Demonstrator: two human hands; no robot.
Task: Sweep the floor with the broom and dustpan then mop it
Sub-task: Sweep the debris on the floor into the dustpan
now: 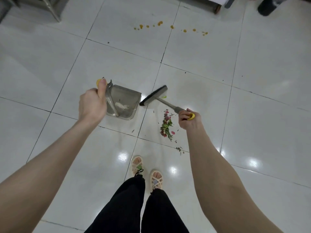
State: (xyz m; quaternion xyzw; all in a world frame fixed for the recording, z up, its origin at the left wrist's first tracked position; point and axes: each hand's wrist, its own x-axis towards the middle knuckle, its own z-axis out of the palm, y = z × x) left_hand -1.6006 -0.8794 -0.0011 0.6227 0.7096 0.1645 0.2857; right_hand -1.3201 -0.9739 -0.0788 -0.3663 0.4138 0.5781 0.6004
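While the left hand [91,103] is gripping the dustpan [125,100] by its half-hidden handle at centre left, the right hand [188,119] is clutching the broom [154,95], its head sitting just beside the pan; litter [166,126], perhaps petals, is lying below.

Some indoor room, maybe a home or a kitchen-type workspace, honestly can't tell which. Big glossy white floor tiles [252,115] with dark grout lines, and ceiling light reflections [123,156] down at 6 o'clock. Metal frame legs [52,10] at 11 o'clock, a wooden furniture leg [218,8] at 1 o'clock with a dark round container [267,6] near it. Orange splatters [159,23] at 12 o'clock.
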